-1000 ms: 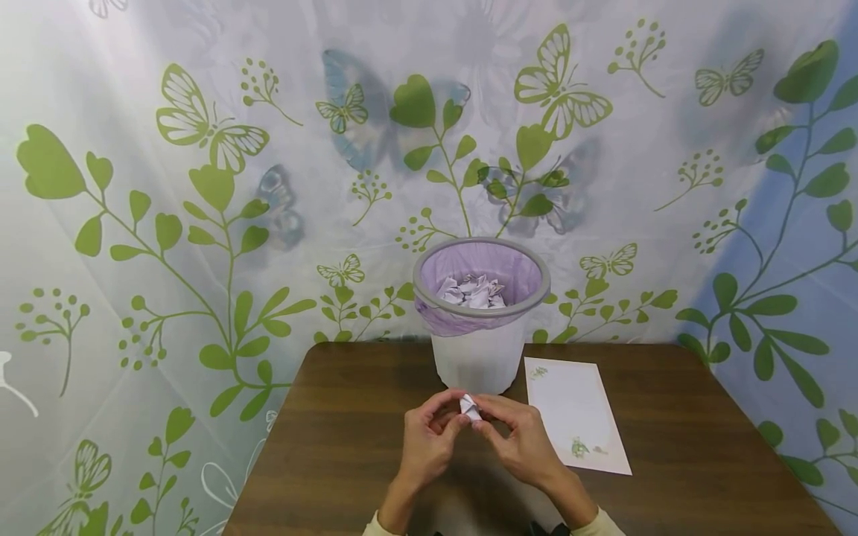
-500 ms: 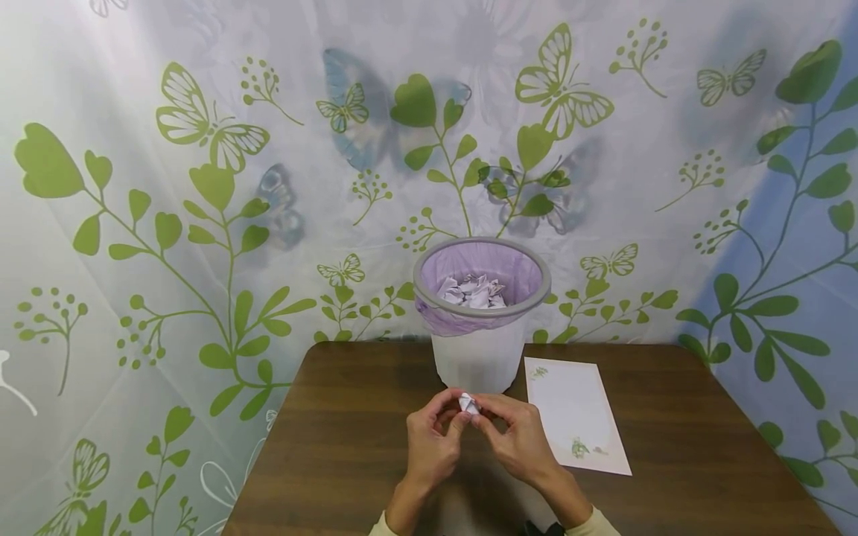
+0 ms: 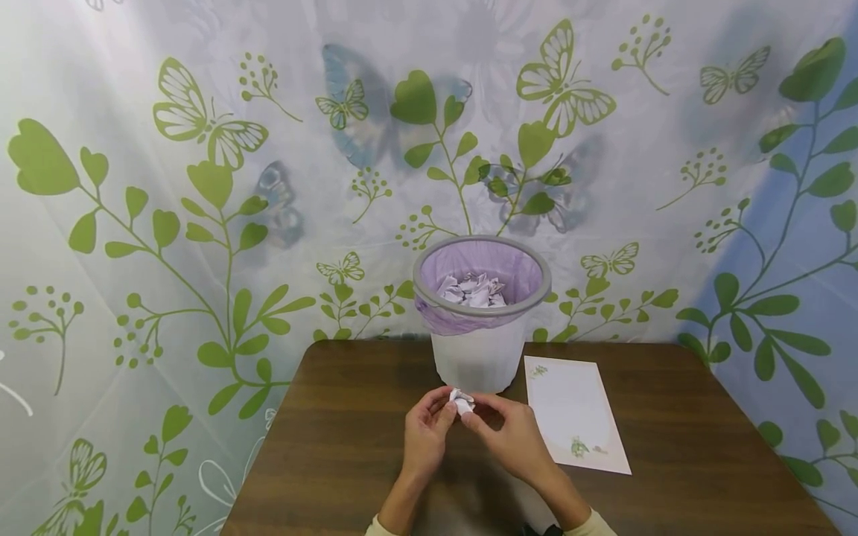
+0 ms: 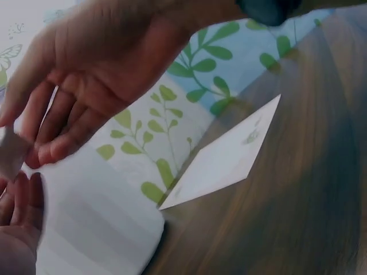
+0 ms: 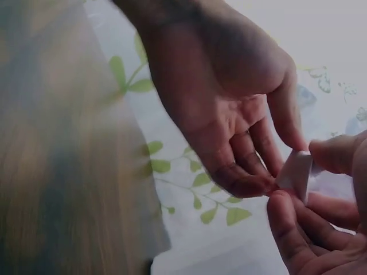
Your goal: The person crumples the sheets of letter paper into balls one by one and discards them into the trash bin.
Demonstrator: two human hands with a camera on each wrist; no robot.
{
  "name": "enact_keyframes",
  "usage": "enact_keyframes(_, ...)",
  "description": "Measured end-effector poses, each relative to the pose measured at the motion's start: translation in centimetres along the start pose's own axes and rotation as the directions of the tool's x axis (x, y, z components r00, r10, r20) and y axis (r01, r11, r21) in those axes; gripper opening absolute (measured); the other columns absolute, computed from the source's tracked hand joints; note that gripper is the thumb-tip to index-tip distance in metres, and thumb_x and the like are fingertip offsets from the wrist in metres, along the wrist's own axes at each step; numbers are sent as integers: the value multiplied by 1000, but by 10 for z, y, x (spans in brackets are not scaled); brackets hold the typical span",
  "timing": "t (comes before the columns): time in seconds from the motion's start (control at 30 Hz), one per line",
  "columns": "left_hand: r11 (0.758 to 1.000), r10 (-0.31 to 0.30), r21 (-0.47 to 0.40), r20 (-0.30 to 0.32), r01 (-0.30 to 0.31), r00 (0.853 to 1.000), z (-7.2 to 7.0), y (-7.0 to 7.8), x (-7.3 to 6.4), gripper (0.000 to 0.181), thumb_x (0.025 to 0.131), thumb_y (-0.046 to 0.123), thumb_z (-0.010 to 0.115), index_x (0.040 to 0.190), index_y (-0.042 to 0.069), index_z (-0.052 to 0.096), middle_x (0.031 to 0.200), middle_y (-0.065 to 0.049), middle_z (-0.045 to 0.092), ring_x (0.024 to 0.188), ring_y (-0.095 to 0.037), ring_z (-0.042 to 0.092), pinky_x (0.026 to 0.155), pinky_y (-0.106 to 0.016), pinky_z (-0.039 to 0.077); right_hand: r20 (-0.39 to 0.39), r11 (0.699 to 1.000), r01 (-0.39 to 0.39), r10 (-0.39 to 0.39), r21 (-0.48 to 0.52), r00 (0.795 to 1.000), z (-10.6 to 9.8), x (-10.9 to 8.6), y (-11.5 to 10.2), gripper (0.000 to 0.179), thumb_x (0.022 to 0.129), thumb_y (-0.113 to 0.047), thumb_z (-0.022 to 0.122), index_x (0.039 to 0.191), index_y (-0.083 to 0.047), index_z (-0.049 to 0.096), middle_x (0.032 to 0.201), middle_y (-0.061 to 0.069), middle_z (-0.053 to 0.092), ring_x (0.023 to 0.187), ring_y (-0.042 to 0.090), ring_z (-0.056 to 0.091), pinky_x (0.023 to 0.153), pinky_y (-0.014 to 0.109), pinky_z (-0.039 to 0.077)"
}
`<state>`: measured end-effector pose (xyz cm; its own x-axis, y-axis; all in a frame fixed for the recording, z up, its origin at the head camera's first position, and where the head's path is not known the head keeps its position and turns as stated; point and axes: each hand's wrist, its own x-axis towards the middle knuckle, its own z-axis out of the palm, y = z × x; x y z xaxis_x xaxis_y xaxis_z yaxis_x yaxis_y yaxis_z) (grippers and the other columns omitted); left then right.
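A small crumpled piece of white paper (image 3: 462, 402) is held between both hands, in front of a white bin. My left hand (image 3: 424, 439) pinches its left side with thumb and fingers, while my right hand (image 3: 519, 443) grips it from the right. In the right wrist view the paper piece (image 5: 296, 175) shows folded, flat faces between the fingertips of the two hands. The left wrist view catches only part of the paper piece (image 4: 11, 154) at its left edge. Fingers cover much of its surface.
Behind the hands stands the white bin (image 3: 477, 365) with a grey rim and purple liner, holding several crumpled papers (image 3: 476, 292). To its right, a printed sheet of paper (image 3: 576, 409) lies flat on the brown wooden table (image 3: 348, 417). A leaf-patterned curtain (image 3: 302, 223) hangs behind.
The paper piece has turned between the fingers and shifted slightly left. Both hands still hold it; the right fingertips have moved a little left. Bin and sheet stay in place.
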<state>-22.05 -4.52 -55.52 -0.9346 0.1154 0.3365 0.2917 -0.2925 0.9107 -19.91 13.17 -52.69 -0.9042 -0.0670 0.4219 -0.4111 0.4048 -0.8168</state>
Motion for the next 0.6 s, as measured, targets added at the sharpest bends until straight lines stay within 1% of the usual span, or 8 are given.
enact_keyframes(0.03,1000,-1,16,10,0,1000,0,0,0,34,106,-2,64,136,-19,61,128,-42,65,107,-7,72,94,-21,62,5,998,-47,47,43,999,0,0,-1,31,94,-22,88,122,-8,81,100,-3,81,89,6,75,79,27,66)
enact_keyframes(0.1,998,13,53,38,-15,999,-1,1,0,34,106,-1,65,137,-16,62,128,-39,66,107,-8,72,95,-22,62,19,984,-116,115,137,993,-2,1,-1,30,95,-18,87,122,-7,80,102,3,81,91,10,76,82,25,65)
enact_keyframes(0.17,996,28,83,61,-33,998,-1,3,0,34,106,0,66,137,-14,63,127,-36,68,107,-10,72,95,-23,63,38,967,-153,148,206,988,-4,1,-2,29,97,-16,85,123,-4,79,106,9,81,95,13,77,85,24,65)
enact_keyframes(0.27,990,50,126,66,-58,997,-2,6,1,33,105,2,69,135,-12,66,123,-31,71,103,-11,74,94,-24,64,84,948,-172,155,267,984,-7,2,-3,30,100,-15,81,126,-1,77,115,16,80,102,15,78,91,23,63)
enact_keyframes(0.4,982,75,171,23,-78,997,-1,9,2,30,102,2,75,128,-12,69,117,-27,75,100,-13,75,91,-23,64,143,933,-173,133,315,981,-9,4,-4,37,102,-15,79,133,4,73,126,21,78,111,16,77,96,22,62)
enact_keyframes(0.5,978,89,187,-1,-88,996,0,10,2,28,101,0,76,124,-14,70,114,-25,77,100,-12,75,90,-22,64,147,925,-163,118,343,982,-9,3,-3,40,101,-11,79,136,8,70,128,24,77,113,17,77,96,23,62)
enact_keyframes(0.6,976,108,189,-9,-105,994,1,11,1,26,101,-2,75,123,-15,70,112,-25,77,99,-9,75,89,-22,64,113,923,-149,116,355,987,-6,3,-2,38,99,-8,81,133,7,72,126,23,78,110,16,78,94,24,63)
